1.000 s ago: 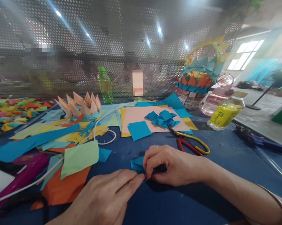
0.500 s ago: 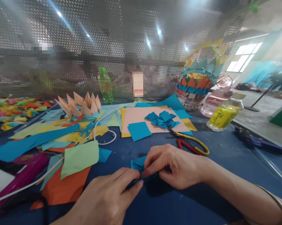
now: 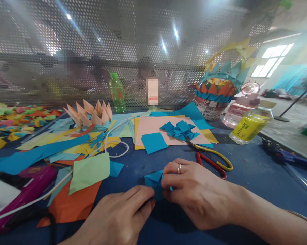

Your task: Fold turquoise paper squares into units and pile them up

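Note:
A small piece of blue paper (image 3: pixel 155 180), partly folded, is held between my two hands low over the dark blue table. The fingers of my left hand (image 3: pixel 122 207) are closed at its left edge. Pinching its right side is my right hand (image 3: pixel 191 190), a ring on one finger; the fingertips hide part of the folds. Just beyond lie a flat blue square (image 3: pixel 154 143) and a cluster of folded blue pieces (image 3: pixel 181 130), both on a stack of pink and yellow sheets (image 3: pixel 148 124). Scissors with red and yellow handles (image 3: pixel 214 160) rest beyond my right hand.
Loose coloured sheets, a green sheet (image 3: pixel 90 173), an orange sheet (image 3: pixel 74 200) and a purple glue gun (image 3: pixel 35 180) with a white cord lie left. Peach paper points (image 3: pixel 92 114), a green bottle (image 3: pixel 117 93), a paper basket (image 3: pixel 212 102) and a yellow-labelled bottle (image 3: pixel 250 126) stand farther back.
My right hand has turned, its knuckles now more toward me, and its fingers have shifted on the blue paper. More of the paper shows between the hands. The whole view has moved slightly.

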The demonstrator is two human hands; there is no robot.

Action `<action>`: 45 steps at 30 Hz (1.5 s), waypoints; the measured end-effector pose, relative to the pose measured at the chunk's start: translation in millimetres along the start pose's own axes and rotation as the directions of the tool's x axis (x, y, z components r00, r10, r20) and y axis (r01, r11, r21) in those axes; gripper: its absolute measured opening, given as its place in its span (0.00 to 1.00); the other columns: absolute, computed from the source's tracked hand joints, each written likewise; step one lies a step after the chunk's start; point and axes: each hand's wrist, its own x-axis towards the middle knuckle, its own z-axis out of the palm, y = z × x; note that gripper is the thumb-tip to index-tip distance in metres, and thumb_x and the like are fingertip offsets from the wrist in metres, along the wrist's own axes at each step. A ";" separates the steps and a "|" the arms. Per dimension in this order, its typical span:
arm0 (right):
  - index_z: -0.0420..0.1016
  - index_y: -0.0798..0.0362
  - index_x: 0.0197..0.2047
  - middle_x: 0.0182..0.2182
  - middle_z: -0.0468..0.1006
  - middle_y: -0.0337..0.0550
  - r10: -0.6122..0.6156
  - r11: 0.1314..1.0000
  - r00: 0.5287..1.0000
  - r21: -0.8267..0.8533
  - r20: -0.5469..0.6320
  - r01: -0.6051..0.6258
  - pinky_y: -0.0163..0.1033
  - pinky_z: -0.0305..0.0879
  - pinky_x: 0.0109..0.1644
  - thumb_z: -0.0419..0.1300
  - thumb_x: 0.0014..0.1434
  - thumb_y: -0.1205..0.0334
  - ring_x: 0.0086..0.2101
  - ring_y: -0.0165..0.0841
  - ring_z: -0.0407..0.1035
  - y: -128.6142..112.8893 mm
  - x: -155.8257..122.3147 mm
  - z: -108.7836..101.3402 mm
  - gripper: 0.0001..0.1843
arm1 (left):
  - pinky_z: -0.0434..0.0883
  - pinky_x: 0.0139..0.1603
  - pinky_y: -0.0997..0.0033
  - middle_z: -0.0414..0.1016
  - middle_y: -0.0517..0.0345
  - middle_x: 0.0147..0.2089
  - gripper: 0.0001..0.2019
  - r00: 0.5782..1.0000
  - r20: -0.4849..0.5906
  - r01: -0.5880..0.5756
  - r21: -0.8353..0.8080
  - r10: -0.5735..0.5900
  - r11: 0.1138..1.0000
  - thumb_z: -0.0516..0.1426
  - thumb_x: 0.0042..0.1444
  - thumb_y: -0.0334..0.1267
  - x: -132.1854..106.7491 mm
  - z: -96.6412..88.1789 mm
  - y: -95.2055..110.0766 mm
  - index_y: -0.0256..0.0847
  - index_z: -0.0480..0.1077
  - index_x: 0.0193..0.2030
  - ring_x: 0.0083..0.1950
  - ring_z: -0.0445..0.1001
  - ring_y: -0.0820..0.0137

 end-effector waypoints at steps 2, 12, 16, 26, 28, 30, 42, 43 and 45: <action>0.76 0.54 0.33 0.31 0.76 0.43 -0.015 0.999 0.998 0.051 -0.066 0.019 0.43 0.62 0.41 0.55 0.50 0.74 0.37 0.36 0.65 4.1 -0.1 2.0 0.10 | 0.71 0.23 0.77 0.78 0.57 0.35 0.23 0.999 -0.040 -0.028 -0.013 0.027 1.000 0.39 0.65 0.27 -0.4 1.4 -1.2 0.41 0.75 0.36 0.30 0.76 0.71; 0.74 0.54 0.51 0.49 0.70 0.48 0.107 0.966 0.989 0.245 -0.102 -0.079 0.44 0.63 0.54 0.49 0.49 0.83 0.47 0.35 0.65 21.3 0.0 9.7 0.29 | 0.73 0.28 0.73 0.78 0.57 0.36 0.22 1.000 0.011 0.017 0.017 -0.017 1.000 0.40 0.66 0.27 3.1 -6.0 -0.8 0.41 0.75 0.37 0.33 0.78 0.70; 0.74 0.55 0.44 0.46 0.71 0.47 0.159 0.954 0.981 0.274 -0.109 -0.124 0.41 0.63 0.54 0.52 0.56 0.80 0.46 0.33 0.65 22.8 -0.1 10.9 0.18 | 0.72 0.27 0.72 0.78 0.57 0.34 0.22 1.000 -0.002 -0.029 0.017 0.029 0.999 0.40 0.65 0.27 0.8 -0.2 -5.9 0.40 0.75 0.34 0.30 0.77 0.70; 0.74 0.54 0.37 0.31 0.76 0.39 0.185 0.949 0.973 0.283 -0.139 -0.140 0.39 0.61 0.45 0.59 0.54 0.76 0.36 0.32 0.67 14.6 1.0 9.6 0.09 | 0.74 0.47 0.74 0.77 0.51 0.49 0.23 0.996 0.057 0.070 -0.017 -0.069 0.997 0.44 0.55 0.21 -8.8 -3.1 -1.6 0.36 0.71 0.52 0.49 0.76 0.68; 0.75 0.54 0.37 0.31 0.77 0.39 0.202 0.936 0.968 0.320 -0.152 -0.145 0.37 0.62 0.43 0.59 0.53 0.77 0.34 0.31 0.67 11.5 2.2 11.8 0.10 | 0.75 0.48 0.74 0.77 0.50 0.50 0.24 0.996 0.060 0.065 -0.026 -0.063 0.998 0.45 0.52 0.21 -7.4 -2.0 -3.4 0.35 0.71 0.52 0.49 0.76 0.68; 0.75 0.55 0.38 0.32 0.77 0.40 0.224 0.922 0.963 0.354 -0.152 -0.159 0.35 0.62 0.41 0.59 0.54 0.77 0.34 0.30 0.68 10.4 3.1 14.4 0.11 | 0.76 0.47 0.75 0.78 0.50 0.48 0.23 0.999 0.043 0.027 -0.048 -0.025 0.999 0.46 0.50 0.23 -5.1 -2.1 -4.8 0.35 0.72 0.50 0.46 0.77 0.68; 0.74 0.55 0.38 0.32 0.76 0.40 0.230 0.911 0.964 0.377 -0.131 -0.166 0.32 0.63 0.39 0.58 0.54 0.78 0.34 0.29 0.68 13.1 4.0 16.2 0.11 | 0.74 0.49 0.76 0.79 0.53 0.46 0.24 0.998 0.054 0.033 0.005 -0.034 0.999 0.44 0.52 0.22 -4.7 -9.9 -3.9 0.39 0.76 0.46 0.45 0.78 0.70; 0.74 0.55 0.38 0.33 0.76 0.40 0.231 0.911 0.964 0.378 -0.130 -0.167 0.32 0.63 0.39 0.58 0.54 0.78 0.34 0.29 0.68 13.3 3.9 16.4 0.11 | 0.75 0.48 0.76 0.79 0.53 0.46 0.23 0.998 0.047 0.039 0.004 -0.039 0.999 0.45 0.52 0.22 -4.4 -10.3 -3.3 0.39 0.76 0.46 0.45 0.78 0.70; 0.74 0.55 0.39 0.33 0.76 0.40 0.231 0.908 0.964 0.385 -0.131 -0.165 0.32 0.64 0.40 0.57 0.55 0.77 0.35 0.29 0.69 13.7 3.6 16.5 0.11 | 0.75 0.49 0.75 0.79 0.52 0.46 0.22 0.998 0.040 0.054 0.001 -0.054 0.999 0.45 0.51 0.22 -3.9 -9.9 -3.1 0.38 0.77 0.45 0.45 0.78 0.69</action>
